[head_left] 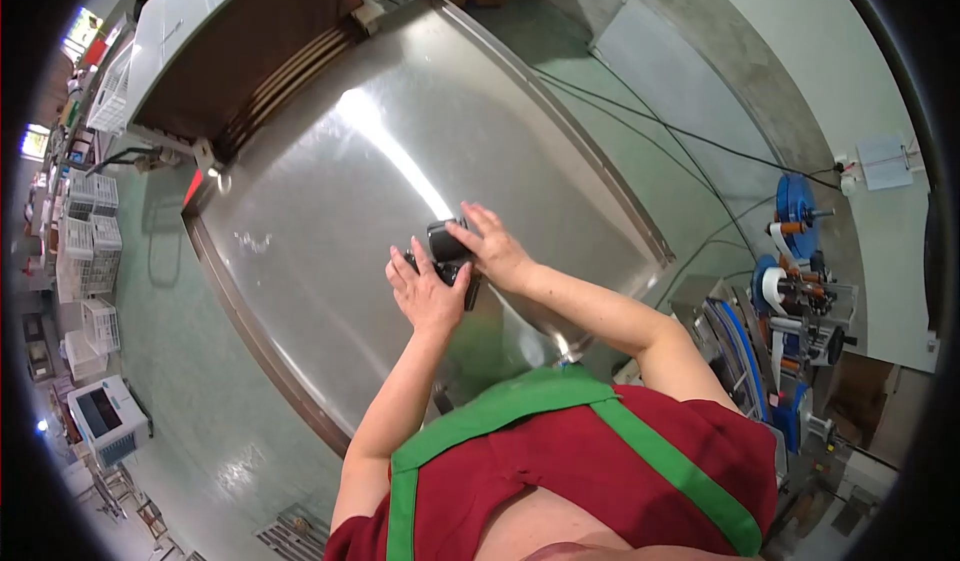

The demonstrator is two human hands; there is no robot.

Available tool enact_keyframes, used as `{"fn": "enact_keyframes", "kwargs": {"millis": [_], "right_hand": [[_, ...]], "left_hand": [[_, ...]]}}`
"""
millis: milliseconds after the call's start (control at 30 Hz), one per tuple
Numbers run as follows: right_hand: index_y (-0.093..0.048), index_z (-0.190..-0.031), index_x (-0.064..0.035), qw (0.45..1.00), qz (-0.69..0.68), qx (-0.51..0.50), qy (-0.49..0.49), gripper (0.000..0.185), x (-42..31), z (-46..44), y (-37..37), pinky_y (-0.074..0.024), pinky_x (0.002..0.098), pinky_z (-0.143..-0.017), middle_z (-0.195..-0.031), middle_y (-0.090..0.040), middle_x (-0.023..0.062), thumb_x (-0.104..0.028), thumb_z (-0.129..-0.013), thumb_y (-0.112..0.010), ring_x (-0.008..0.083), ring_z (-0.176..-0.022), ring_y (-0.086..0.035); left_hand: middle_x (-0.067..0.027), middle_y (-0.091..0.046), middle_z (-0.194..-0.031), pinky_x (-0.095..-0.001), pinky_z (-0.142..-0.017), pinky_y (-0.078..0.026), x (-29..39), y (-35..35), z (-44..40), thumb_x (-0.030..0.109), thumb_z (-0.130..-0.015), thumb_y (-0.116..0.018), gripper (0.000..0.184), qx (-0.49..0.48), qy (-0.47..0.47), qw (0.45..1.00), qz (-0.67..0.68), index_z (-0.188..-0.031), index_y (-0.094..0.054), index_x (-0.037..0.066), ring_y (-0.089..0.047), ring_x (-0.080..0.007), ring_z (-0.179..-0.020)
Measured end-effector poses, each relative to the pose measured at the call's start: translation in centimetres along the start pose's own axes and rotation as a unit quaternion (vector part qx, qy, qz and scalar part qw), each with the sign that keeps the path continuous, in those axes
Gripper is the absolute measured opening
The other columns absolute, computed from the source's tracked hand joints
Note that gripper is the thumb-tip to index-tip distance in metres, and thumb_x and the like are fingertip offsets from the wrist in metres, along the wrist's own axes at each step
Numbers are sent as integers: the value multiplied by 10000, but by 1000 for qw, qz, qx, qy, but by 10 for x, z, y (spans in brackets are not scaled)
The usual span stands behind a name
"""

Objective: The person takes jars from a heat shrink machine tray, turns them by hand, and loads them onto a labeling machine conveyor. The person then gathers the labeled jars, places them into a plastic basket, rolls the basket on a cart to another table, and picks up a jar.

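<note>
A small, glossy black object (pixel 445 242) with a rounded outline lies between my hands, over the metal table (pixel 330 221). My right hand (pixel 497 254) grips its right side with the fingertips. My left hand (pixel 430 296) sits just below, its fingers round more black parts that look like plastic; whether these are one piece with the upper part I cannot tell. A dark edge shows between the left thumb and the right palm. Fingers partly hide the object, and its exact kind does not show.
A machine with a brown opening (pixel 270 51) adjoins the table's far left end. Cables (pixel 640 111) run across the floor on the right, near a device with blue reels (pixel 795 201). White crates (pixel 90 231) and a white cooler-like unit (pixel 108 416) stand to the left.
</note>
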State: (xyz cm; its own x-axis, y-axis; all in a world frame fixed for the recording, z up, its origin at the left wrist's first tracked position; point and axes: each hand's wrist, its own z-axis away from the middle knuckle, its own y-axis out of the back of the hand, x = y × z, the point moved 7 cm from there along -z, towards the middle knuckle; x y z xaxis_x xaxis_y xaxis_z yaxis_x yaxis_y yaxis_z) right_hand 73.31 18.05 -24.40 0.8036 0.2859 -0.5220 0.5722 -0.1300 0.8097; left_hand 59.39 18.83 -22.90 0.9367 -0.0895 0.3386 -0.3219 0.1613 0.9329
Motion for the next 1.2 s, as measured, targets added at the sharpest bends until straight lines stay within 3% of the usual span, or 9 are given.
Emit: {"fn": "enact_keyframes", "kwargs": {"millis": [167,300,433,533,667,800,933,967,1200], "right_hand": [[-317,-1416,-5,910,-230,109,-327,744,20,88,-13,-365,444,-1044,-1420,-358,244,-260,-818,-679,390,-1297,-365],[-316,-1359,96,873,-295,19,-389,981,-17,97,-39,-366,430,-1042,-1364,-392,292,-526,-731,-742,377,-1251,-426],[-363,-1335,97,887,-199,-4,-417,954,-24,74,-40,-396,417,-1020,-1298,-462,282,-497,-709,-769,380,-1201,-484],[-414,-1304,93,873,-253,-53,-414,885,-21,61,-49,-438,390,-979,-1284,-471,241,-424,-700,-802,330,-1150,-522],[-442,-1299,77,886,-230,-45,-400,858,-34,76,-38,-429,393,-984,-1253,-466,223,-375,-667,-807,352,-1145,-514],[-455,-1268,9,991,-91,63,-70,756,-73,85,-12,-414,422,-980,-1219,-412,196,-152,-628,-822,376,-1143,-446],[-407,-1303,-25,988,-145,14,-58,793,-69,96,-13,-389,457,-997,-1230,-400,191,-108,-631,-822,393,-1170,-421],[-389,-1318,-24,992,-117,16,-38,754,-76,94,-3,-380,458,-1004,-1299,-381,204,-191,-703,-790,391,-1194,-405],[-420,-1301,-9,956,-203,140,-160,494,-50,92,41,-392,413,-989,-1395,-366,203,-264,-903,-561,340,-1213,-406]], "left_hand": [[-234,-297,-1452,-515,-1070,-287,-10,-1,25,508,-763,-691,909,36,-29,999,21,-1460,-290,84,-272,-418,-1321],[-178,-492,-1298,-497,-976,-370,-28,8,11,427,-711,-765,948,23,-135,990,25,-1456,-289,86,-426,-369,-1221],[-184,-547,-1235,-444,-970,-398,-51,-11,-24,362,-684,-806,986,-82,-134,987,-8,-1436,-283,-3,-480,-332,-1186],[-188,-549,-1259,-417,-986,-405,-58,-7,-32,304,-650,-839,1028,-140,-73,984,87,-1447,-266,-1,-497,-357,-1174],[-218,-557,-1179,-412,-960,-429,-77,-7,-12,217,-656,-818,909,22,-193,961,197,-1388,-335,-22,-534,-368,-1099],[-167,-539,-1147,-379,-958,-433,-113,-16,21,117,-646,-808,710,60,-52,878,472,-1240,-438,-2,-552,-320,-1080],[-162,-483,-1212,-377,-1000,-404,-131,-15,45,78,-611,-828,772,72,-50,909,407,-1251,-402,12,-493,-312,-1148],[-178,-421,-1313,-425,-1079,-309,-134,-17,47,141,-608,-841,903,67,-85,916,387,-1341,-329,16,-358,-352,-1295],[-168,-394,-1413,-512,-1142,-144,-21,48,-25,362,-622,-834,1082,150,-267,946,108,-1443,-227,5,-225,-356,-1399]]}}
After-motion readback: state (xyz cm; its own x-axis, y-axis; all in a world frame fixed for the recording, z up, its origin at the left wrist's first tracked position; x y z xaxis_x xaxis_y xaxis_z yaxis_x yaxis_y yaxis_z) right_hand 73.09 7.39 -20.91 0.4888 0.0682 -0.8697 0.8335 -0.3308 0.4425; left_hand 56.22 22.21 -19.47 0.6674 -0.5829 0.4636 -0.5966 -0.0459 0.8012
